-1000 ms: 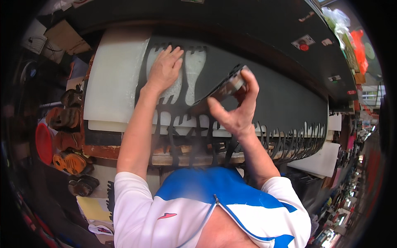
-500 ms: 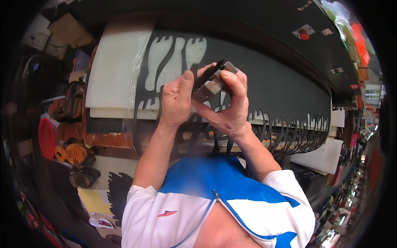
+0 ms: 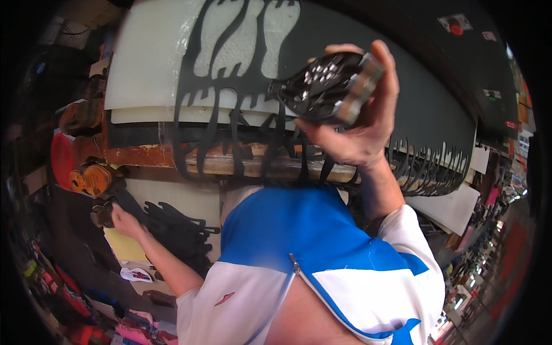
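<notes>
- Holding a dark, flat, sole-shaped cutting die with pale wooden layers along its edge point(image 3: 333, 86), the right hand point(image 3: 359, 135) is raised above the bench, fingers curled over the far side of the die and thumb under its near edge, so it is firmly grasped.
- The die tilts, with its dark face and small bright spots turned toward the camera.
- Behind the die lies a large black rubber sheet point(image 3: 414, 86) with foot-shaped holes cut out of it; thin leftover strips hang over the bench edge.
- Under the sheet a white cutting board point(image 3: 144, 63) shows through the holes and juts out at the left.
- A worn wooden bench edge point(image 3: 253, 164) runs below the board.
- The left hand point(image 3: 123, 221) reaches down and to the left, well apart from the right, closed around a small dark brown object point(image 3: 102, 214); what that object is cannot be told.
- Just beside the left hand lie black cut-out scraps point(image 3: 178, 230) and a yellow sheet point(image 3: 123, 247).
- Orange-brown rounded pieces point(image 3: 92, 178) sit above the left hand.
</notes>
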A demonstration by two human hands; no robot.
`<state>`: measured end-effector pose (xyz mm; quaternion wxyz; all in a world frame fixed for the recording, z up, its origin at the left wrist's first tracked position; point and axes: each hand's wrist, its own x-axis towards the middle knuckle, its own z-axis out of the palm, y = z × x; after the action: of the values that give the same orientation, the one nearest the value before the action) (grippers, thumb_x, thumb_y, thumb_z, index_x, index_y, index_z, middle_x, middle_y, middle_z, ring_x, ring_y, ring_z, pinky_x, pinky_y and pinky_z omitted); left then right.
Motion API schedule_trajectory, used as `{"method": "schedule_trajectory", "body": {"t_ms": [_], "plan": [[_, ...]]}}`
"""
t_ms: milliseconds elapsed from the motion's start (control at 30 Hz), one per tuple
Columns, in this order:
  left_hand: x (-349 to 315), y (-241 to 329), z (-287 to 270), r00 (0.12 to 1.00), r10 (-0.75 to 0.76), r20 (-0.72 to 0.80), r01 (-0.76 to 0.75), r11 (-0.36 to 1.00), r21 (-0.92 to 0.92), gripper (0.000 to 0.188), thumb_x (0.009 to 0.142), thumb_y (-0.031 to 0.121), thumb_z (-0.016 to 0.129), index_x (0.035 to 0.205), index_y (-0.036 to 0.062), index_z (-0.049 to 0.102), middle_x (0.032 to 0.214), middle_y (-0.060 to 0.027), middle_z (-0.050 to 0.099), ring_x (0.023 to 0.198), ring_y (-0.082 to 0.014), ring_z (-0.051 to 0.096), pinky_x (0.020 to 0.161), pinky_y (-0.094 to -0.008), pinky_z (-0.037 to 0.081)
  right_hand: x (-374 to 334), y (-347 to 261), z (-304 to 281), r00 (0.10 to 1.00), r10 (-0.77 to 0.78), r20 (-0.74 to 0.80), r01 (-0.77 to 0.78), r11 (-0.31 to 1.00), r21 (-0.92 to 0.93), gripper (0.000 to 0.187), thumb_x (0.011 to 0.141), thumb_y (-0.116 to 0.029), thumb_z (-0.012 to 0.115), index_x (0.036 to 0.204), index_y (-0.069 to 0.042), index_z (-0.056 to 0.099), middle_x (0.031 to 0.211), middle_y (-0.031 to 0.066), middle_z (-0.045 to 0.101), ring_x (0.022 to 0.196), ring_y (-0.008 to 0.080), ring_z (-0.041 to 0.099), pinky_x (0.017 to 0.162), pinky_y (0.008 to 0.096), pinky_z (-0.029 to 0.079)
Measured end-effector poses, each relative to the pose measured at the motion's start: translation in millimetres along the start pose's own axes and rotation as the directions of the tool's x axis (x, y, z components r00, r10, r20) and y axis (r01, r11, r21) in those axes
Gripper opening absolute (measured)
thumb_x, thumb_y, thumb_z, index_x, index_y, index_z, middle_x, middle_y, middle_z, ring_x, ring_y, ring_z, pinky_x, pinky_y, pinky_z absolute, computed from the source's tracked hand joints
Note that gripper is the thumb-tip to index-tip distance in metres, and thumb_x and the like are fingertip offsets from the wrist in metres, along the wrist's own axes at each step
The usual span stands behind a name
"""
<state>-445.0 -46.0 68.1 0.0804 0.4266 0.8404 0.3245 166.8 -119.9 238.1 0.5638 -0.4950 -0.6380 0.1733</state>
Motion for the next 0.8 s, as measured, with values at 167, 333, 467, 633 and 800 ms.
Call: {"method": "schedule_trajectory", "body": {"t_ms": [167,333,467,633,800], "plan": [[-23.5,-103.3,0.8,0.996,0.095,0.001,-0.089,0.93,0.358,0.047,0.106,0.034,0.067,0.131,-0.0051,0.072,0.122,-0.0197,0.078,0.116,-0.0326,0.072,0.103,-0.0429,0.053,2.1,2.9,-36.0,0.978,-0.093,-0.187,0.082,0.994,-0.067,0.123,0.071,-0.001,0.097,0.167,-0.007,0.02,0.149,0.0325,0.054,0.126,0.0428,0.068,0.102,0.0516,0.063],[-78.7,90.8,48.6,0.897,0.442,-0.03,-0.443,0.892,-0.086,0.036,0.111,0.027,0.059,0.136,0.005,0.074,0.128,-0.0153,0.076,0.113,-0.0279,0.072,0.1,-0.0382,0.054,21.7,33.0,-73.3,0.941,-0.333,-0.052,0.321,0.932,-0.171,0.092,0.073,0.004,0.09,0.152,-0.001,0.045,0.143,0.0273,0.06,0.131,0.0374,0.063,0.108,0.0473,0.055],[-208.6,305.4,102.0,0.558,0.706,0.435,-0.24,0.64,-0.73,0.035,0.104,0.016,0.068,0.136,0.0021,0.071,0.14,-0.0138,0.072,0.12,-0.022,0.069,0.108,-0.035,0.051,32.4,41.3,-95.3,0.944,-0.27,0.191,0.331,0.784,-0.525,0.085,0.07,0.006,0.088,0.147,-0.003,0.052,0.138,0.0244,0.064,0.127,0.0368,0.066,0.105,0.0452,0.057],[-317.7,408.7,144.3,-0.214,0.955,0.205,-0.627,0.027,-0.779,0.027,0.098,0.022,0.073,0.111,-0.0018,0.073,0.128,-0.0245,0.07,0.126,-0.0396,0.064,0.113,-0.05,0.049,46.9,57.5,-101.6,0.95,-0.14,0.28,0.28,0.776,-0.565,0.076,0.069,0.016,0.075,0.138,-0.016,0.069,0.137,0.0101,0.065,0.124,0.0333,0.067,0.101,0.0396,0.062],[-287.8,392.7,141.5,0.218,0.951,0.218,-0.21,0.264,-0.941,0.021,0.093,0.003,0.076,0.075,0.0,0.066,0.088,-0.0166,0.073,0.077,-0.0313,0.071,0.073,-0.0425,0.059,67.9,109.0,-110.7,0.798,-0.083,0.596,0.484,0.677,-0.554,0.051,0.094,-0.009,0.068,0.141,-0.03,0.063,0.143,0.0085,0.062,0.138,0.0347,0.056,0.116,0.0498,0.05]]}}
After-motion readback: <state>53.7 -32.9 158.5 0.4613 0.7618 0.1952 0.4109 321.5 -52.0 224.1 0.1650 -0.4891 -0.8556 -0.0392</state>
